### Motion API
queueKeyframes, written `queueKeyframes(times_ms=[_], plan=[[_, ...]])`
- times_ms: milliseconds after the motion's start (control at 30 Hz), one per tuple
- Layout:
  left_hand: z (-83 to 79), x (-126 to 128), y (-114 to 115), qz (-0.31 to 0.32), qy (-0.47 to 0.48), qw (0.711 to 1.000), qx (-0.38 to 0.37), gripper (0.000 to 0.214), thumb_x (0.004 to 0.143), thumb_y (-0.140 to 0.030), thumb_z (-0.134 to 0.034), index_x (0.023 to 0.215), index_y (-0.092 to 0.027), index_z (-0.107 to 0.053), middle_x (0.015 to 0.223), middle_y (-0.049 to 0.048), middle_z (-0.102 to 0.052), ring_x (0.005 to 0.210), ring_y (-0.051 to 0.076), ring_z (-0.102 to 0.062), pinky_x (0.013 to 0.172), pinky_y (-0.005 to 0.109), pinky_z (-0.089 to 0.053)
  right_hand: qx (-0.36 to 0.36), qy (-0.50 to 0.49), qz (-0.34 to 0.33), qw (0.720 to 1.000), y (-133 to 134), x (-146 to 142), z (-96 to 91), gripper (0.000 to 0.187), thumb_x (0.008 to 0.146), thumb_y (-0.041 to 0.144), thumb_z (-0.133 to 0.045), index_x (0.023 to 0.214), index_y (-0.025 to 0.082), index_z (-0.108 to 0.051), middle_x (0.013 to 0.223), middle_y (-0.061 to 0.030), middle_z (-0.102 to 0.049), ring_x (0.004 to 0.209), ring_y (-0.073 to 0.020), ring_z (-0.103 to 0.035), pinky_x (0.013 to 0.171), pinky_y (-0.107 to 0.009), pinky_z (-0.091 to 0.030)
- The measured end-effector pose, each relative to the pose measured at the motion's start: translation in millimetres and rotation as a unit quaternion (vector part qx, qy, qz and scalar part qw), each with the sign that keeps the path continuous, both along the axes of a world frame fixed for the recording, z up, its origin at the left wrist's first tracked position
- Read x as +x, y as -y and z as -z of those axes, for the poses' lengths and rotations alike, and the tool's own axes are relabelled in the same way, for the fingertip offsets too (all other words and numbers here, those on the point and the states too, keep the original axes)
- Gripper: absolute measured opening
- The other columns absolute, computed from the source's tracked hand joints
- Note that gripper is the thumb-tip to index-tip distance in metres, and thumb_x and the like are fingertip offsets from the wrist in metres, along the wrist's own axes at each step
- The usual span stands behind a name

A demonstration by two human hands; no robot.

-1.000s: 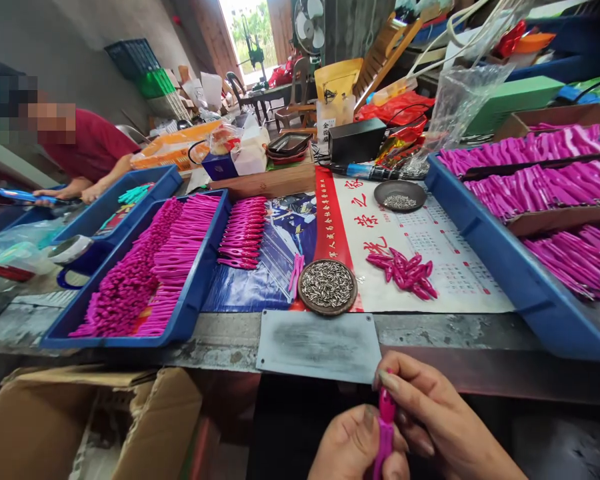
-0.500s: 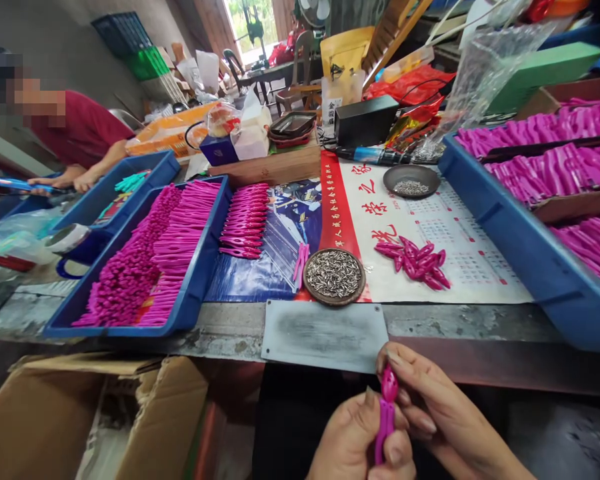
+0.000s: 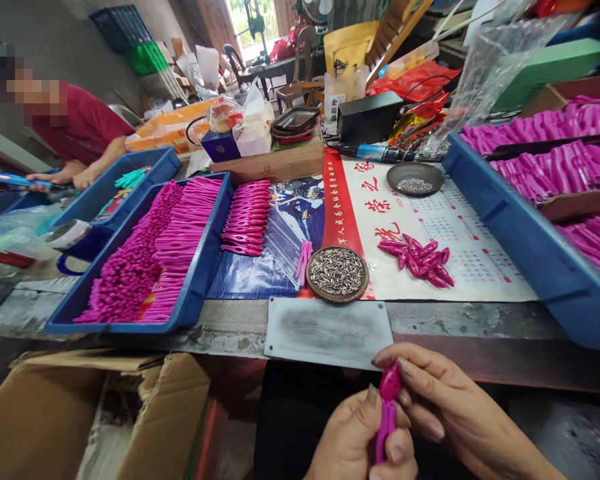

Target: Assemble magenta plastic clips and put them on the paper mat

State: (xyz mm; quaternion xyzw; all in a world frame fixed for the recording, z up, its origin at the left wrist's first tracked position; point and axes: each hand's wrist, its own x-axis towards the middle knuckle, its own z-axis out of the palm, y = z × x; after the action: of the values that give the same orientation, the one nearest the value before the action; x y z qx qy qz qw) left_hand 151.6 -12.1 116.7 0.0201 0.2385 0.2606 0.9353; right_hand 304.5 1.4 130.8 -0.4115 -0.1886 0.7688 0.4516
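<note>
My left hand [image 3: 365, 433] is closed round a slim magenta plastic handle [image 3: 386, 427], held upright below the table edge. At the handle's top sits a darker, glossy oval piece [image 3: 390, 383] with small holes. The thumb and fingers of my right hand [image 3: 430, 393] pinch this oval piece near its tip; its other fingers curl behind. Just beyond my hands lies a grey metal plate [image 3: 330, 333] with a smudged middle. Behind the plate stands a round dish [image 3: 337, 275] of small metal pins. To its right is a loose heap of glossy magenta oval pieces [image 3: 420, 260].
A blue tray [image 3: 200, 287] of magenta handles stands left, with a row of glossy-ended handles [image 3: 247, 217] beside it. Another blue tray [image 3: 535, 227] fills the right. A second dark dish [image 3: 415, 179] sits farther back. A co-worker [image 3: 85, 133] works at far left.
The oval piece has turned slightly at the top of the handle, and my right fingers have shifted a little on it. My left hand keeps its hold. The view has moved slightly.
</note>
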Motion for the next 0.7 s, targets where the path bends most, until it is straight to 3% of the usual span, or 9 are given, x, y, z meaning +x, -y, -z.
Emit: queueKeyframes(times_ms=[133, 233, 400, 700], plan=[[-0.8, -0.6, 0.6, 0.014, -0.007, 1.0, -0.005, 0.032, 0.082, -0.049, -0.067, 0.082, -0.018, -0.06, 0.058, -0.0062, -0.046, 0.034, 0.002, -0.022, 0.035, 0.017, -0.015, 0.006, 0.033, 0.041, 0.999, -5.6, 7.5, -0.6, 0.036, 0.075, 0.049, -0.083, 0.076, 0.016, -0.067, 0.049, 0.0054, -0.053, 0.033, 0.0007, -0.023, 0.034, -0.013, -0.016], [-1.3, -0.9, 0.6, 0.019, -0.013, 1.0, 0.005, 0.032, 0.082, -0.05, -0.067, 0.082, -0.018, -0.06, 0.057, -0.0065, -0.045, 0.034, 0.002, -0.022, 0.035, 0.017, -0.016, 0.007, 0.082, 0.024, 0.996, -10.1, 10.0, -1.1, 0.045, 0.073, 0.051, -0.083, 0.061, 0.016, -0.056, 0.044, 0.0055, -0.051, 0.031, -0.0001, -0.024, 0.031, -0.013, -0.015], [0.8, 1.2, 1.6, 0.025, -0.015, 0.999, 0.023, 0.033, 0.084, -0.051, -0.064, 0.084, -0.018, -0.06, 0.058, -0.007, -0.044, 0.033, 0.002, -0.018, 0.034, 0.018, -0.016, 0.013, 0.137, -0.021, 0.99, -15.1, 8.9, -5.7, 0.048, 0.069, 0.053, -0.083, 0.057, 0.016, -0.055, 0.044, 0.0031, -0.055, 0.029, -0.001, -0.029, 0.029, -0.013, -0.017], [2.9, 1.8, -1.5, 0.049, -0.026, 0.998, 0.024, 0.039, 0.079, -0.055, -0.068, 0.085, -0.018, -0.058, 0.059, -0.0067, -0.048, 0.033, 0.002, -0.025, 0.034, 0.018, -0.018, 0.016, 0.127, -0.039, 0.991, -14.9, 5.5, -3.2, 0.049, 0.071, 0.055, -0.08, 0.06, 0.015, -0.053, 0.044, 0.0051, -0.053, 0.029, 0.0002, -0.029, 0.03, -0.012, -0.016]])
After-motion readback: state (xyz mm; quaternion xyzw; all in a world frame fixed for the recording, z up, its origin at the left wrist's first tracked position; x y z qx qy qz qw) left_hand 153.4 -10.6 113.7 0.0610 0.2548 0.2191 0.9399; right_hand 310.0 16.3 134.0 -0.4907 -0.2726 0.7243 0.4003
